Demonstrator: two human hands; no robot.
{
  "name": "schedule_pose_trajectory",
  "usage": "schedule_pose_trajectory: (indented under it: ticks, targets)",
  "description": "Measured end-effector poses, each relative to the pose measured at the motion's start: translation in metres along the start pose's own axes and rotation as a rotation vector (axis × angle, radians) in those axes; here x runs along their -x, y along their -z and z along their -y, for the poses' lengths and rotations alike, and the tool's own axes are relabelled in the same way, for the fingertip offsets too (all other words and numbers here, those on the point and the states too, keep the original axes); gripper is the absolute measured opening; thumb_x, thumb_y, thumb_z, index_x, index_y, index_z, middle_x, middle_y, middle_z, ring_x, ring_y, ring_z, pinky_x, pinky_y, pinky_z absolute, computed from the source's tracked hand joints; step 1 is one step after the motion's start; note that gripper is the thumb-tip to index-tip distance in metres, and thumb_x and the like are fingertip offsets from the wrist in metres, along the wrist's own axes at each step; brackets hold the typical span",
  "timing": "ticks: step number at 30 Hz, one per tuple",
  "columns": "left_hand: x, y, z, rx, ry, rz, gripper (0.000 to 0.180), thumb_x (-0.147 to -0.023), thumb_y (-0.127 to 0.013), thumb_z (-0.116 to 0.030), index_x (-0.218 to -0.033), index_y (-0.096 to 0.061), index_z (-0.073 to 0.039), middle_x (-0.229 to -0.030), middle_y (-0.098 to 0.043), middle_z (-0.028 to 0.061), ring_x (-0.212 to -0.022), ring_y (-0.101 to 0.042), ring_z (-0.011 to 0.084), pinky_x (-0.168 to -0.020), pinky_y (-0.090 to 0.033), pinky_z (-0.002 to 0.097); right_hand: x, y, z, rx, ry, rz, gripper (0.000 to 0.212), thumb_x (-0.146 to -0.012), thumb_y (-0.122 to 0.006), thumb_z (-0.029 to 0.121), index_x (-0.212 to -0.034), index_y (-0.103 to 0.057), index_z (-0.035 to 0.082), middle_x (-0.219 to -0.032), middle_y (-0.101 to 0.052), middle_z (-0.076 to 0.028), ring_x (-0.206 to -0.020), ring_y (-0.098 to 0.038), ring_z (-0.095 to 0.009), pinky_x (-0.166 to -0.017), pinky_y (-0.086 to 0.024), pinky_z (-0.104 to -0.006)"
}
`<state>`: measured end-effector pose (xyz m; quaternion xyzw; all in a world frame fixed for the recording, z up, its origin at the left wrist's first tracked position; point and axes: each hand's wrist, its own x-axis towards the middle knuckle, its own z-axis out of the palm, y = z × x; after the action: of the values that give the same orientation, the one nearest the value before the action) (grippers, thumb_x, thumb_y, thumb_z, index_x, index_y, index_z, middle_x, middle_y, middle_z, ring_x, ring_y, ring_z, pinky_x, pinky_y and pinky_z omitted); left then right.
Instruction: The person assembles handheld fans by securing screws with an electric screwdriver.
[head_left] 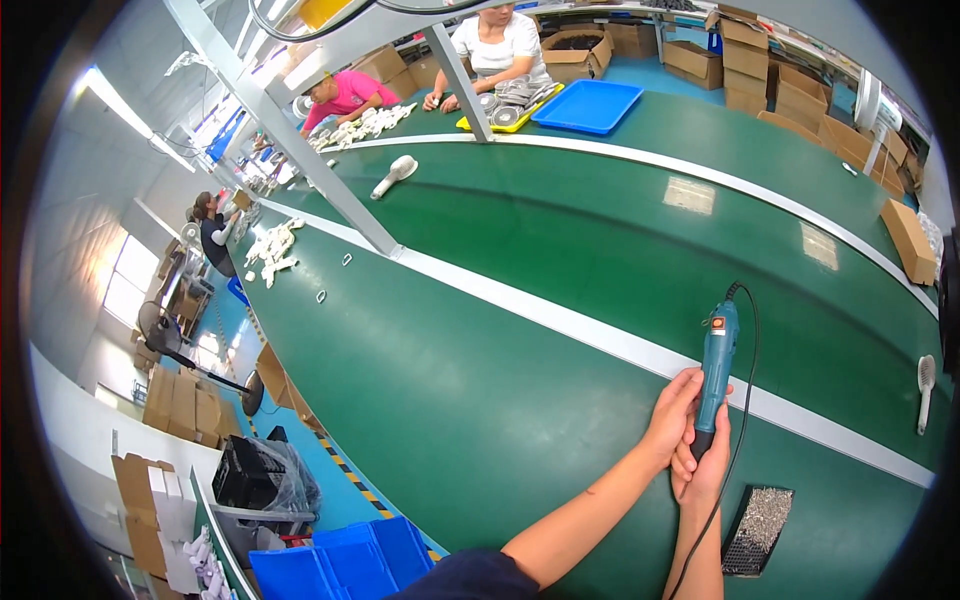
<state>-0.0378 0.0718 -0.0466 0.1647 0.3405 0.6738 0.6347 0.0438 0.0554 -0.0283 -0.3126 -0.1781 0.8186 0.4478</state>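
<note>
A teal electric screwdriver with a black nose and a black cord from its top stands nearly upright, nose down, above the near side of the green bench. My left hand is closed against its left side. Around its lower part, my right hand is wrapped from behind and from the right. Fingers of both hands overlap near the nose, so the tip is partly hidden. Beside my right forearm lies a black tray with many small metal screws.
A white hairbrush lies on the green conveyor belt at right, another white brush farther left. White parts are heaped on the bench's far left. A metal post rises there. Co-workers sit beyond, near a blue tray.
</note>
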Motion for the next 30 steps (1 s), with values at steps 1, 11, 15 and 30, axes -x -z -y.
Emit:
schedule_pose_trajectory:
  ticks: [1, 11, 15, 30]
  targets:
    - [0.0, 0.0, 0.0, -0.012, -0.002, -0.02, 0.032, -0.101, -0.041, -0.029, -0.115, -0.046, -0.001, -0.107, -0.062, 0.0166, -0.092, -0.06, 0.0176, -0.082, -0.051, 0.0285, -0.002, 0.007, -0.003, -0.038, -0.007, 0.036, 0.045, -0.099, -0.036, 0.046, -0.081, -0.047, 0.006, -0.061, -0.045, 0.001, -0.032, -0.032, -0.004, -0.025, -0.024, -0.0168]
    - [0.001, 0.004, -0.004, 0.038, 0.033, 0.02, 0.033, -0.099, -0.045, -0.035, -0.113, -0.04, -0.006, -0.108, -0.063, 0.0188, -0.082, -0.059, 0.0115, -0.058, -0.047, 0.0158, 0.001, 0.0, -0.011, -0.069, 0.03, -0.001, 0.042, -0.099, -0.037, 0.045, -0.091, -0.05, 0.006, -0.064, -0.046, 0.002, -0.033, -0.032, -0.002, -0.026, -0.024, -0.0158]
    - [-0.002, 0.011, 0.001, -0.066, 0.002, 0.05, 0.045, -0.089, -0.065, -0.029, -0.117, -0.035, -0.008, -0.101, -0.059, 0.0127, -0.086, -0.055, 0.0143, -0.074, -0.047, 0.0296, 0.004, -0.009, -0.013, -0.104, 0.031, -0.04, 0.042, -0.098, -0.037, 0.044, -0.11, -0.051, 0.006, -0.064, -0.046, 0.001, -0.034, -0.033, -0.003, -0.027, -0.026, -0.0149]
    - [0.0, -0.006, -0.003, -0.105, -0.044, 0.093, 0.034, -0.088, -0.059, -0.018, -0.113, -0.048, 0.002, -0.099, -0.058, 0.0128, -0.084, -0.059, 0.0211, -0.077, -0.051, 0.0339, 0.007, 0.014, 0.004, -0.171, -0.027, 0.221, 0.025, -0.097, -0.048, 0.033, -0.115, -0.045, 0.015, -0.08, -0.05, -0.001, -0.049, -0.044, -0.006, -0.036, -0.027, -0.0202]
